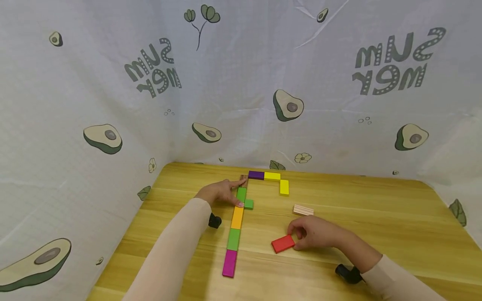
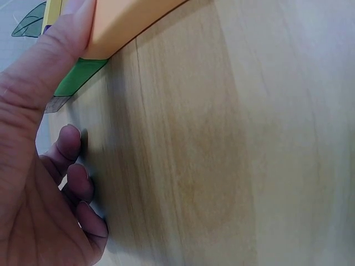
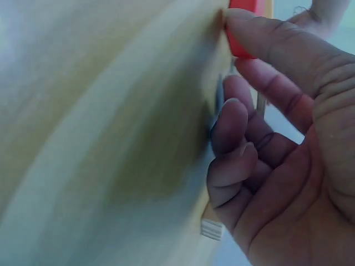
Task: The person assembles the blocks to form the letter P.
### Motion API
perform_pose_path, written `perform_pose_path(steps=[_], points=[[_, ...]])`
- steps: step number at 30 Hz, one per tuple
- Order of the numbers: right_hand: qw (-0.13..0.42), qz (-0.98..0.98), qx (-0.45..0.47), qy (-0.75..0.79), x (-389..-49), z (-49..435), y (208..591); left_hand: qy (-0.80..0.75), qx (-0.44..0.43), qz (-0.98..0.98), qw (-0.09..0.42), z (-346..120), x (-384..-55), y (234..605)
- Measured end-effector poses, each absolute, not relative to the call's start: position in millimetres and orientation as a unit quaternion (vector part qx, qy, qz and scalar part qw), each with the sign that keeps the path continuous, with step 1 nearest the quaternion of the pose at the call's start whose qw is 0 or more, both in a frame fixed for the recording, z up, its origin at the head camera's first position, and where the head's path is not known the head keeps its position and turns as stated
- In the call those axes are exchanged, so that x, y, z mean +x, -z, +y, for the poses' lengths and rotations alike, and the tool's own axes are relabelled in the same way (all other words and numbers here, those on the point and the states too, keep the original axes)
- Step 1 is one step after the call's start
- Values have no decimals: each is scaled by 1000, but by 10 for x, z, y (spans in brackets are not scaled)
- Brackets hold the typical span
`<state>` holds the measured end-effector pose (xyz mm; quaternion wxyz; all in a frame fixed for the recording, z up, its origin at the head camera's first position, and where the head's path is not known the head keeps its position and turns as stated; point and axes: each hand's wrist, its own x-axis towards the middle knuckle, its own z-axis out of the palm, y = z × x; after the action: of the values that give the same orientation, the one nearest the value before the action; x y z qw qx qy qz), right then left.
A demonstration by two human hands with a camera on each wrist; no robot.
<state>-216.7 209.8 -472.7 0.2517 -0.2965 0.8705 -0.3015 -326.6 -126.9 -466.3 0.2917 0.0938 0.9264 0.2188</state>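
Observation:
My right hand (image 1: 318, 233) pinches one end of a flat red block (image 1: 281, 244) between thumb and fingers, low over the table; its other fingers curl loosely in the right wrist view. My left hand (image 1: 221, 193) rests along a row of blocks. Its index finger touches the brown block (image 1: 242, 177) at the far end, and its thumb lies where the green block (image 1: 241, 194) meets the orange block (image 1: 237, 218). Nearer along that row come another green block (image 1: 233, 239) and a magenta block (image 1: 229, 264). A small green block (image 1: 249, 204) sits against the row's right side.
At the back, a purple block (image 1: 256, 175) and a yellow block (image 1: 272, 176) lie end to end, with a second yellow block (image 1: 284, 187) turned at the corner. A striped wooden block (image 1: 303, 210) lies beyond my right hand. A printed cloth (image 1: 241, 138) hangs behind the table.

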Motion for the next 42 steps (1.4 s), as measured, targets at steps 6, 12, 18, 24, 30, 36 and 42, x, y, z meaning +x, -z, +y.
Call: perform_pose_path(steps=[6, 12, 18, 24, 30, 36, 42], points=[[218, 863, -329, 315, -2184, 2092, 4799, -220, 93, 926, 291, -1278, -3260, 4645], [155, 869, -321, 343, -2256, 2014, 4837, -219, 89, 927, 292, -1280, -3265, 4648], [109, 912, -219, 331, -2434, 1817, 4846, -220, 86, 927, 292, -1271, -3266, 4669], [114, 926, -188, 306, -2554, 1625, 4849, -225, 95, 925, 291, -1275, -3263, 4694], [123, 928, -190, 296, -2589, 1540, 4871, -230, 96, 924, 289, -1275, -3266, 4695], [124, 933, -184, 282, -2608, 1509, 4871, -219, 103, 926, 289, -1275, -3261, 4658], [132, 934, -177, 281, -2613, 1483, 4854, -218, 103, 926, 290, -1281, -3264, 4652]])
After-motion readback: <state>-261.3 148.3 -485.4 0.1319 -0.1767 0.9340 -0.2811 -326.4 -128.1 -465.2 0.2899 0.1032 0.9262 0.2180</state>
